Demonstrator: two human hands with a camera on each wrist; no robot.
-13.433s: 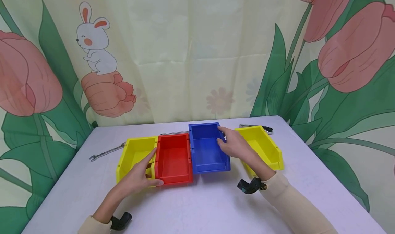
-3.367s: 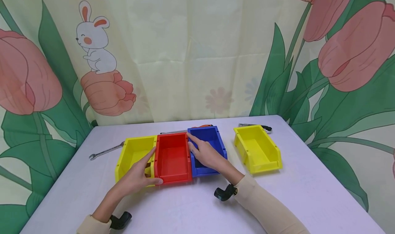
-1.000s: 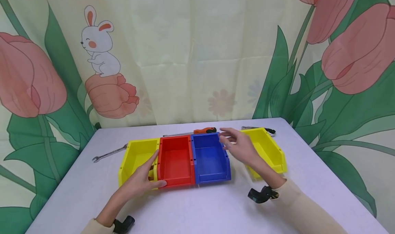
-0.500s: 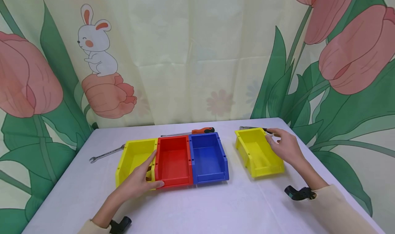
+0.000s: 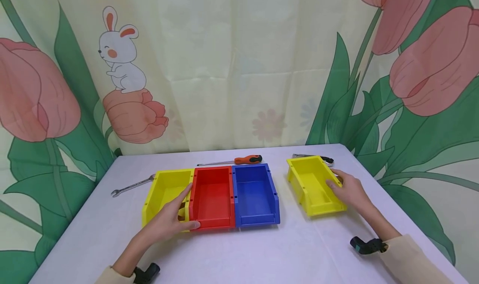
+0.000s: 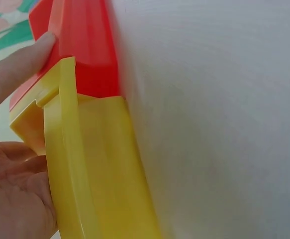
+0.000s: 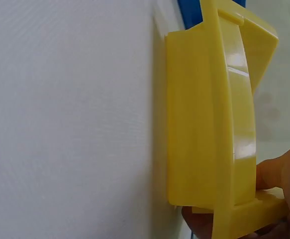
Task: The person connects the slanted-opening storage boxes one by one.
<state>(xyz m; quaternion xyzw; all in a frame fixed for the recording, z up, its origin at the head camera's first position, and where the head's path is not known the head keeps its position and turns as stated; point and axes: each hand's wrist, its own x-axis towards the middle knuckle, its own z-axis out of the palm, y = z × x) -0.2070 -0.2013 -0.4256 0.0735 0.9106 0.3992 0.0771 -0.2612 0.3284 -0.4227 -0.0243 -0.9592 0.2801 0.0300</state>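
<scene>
In the head view, a yellow bin (image 5: 161,188), a red bin (image 5: 213,196) and a blue bin (image 5: 254,196) stand side by side. My left hand (image 5: 164,221) rests at the seam of the yellow and red bins. Its thumb touches the red bin's front, as the left wrist view also shows; other fingers lie within the yellow bin. Apart to the right stands a second yellow bin (image 5: 314,188). My right hand (image 5: 351,190) grips its right wall, thumb on the inside and fingers outside, partly hidden by the wall in the right wrist view.
A wrench (image 5: 131,186) lies left of the row. Behind the red and blue bins is a screwdriver (image 5: 245,159) with an orange and black handle. Another metal tool (image 5: 325,159) with a dark section lies behind the right yellow bin. A printed curtain (image 5: 232,67) hangs behind the table.
The blue bin came down level beside the red one, uncovering the screwdriver handle. My right hand left it, moved right and took hold of the second yellow bin's wall. My left hand stayed put.
</scene>
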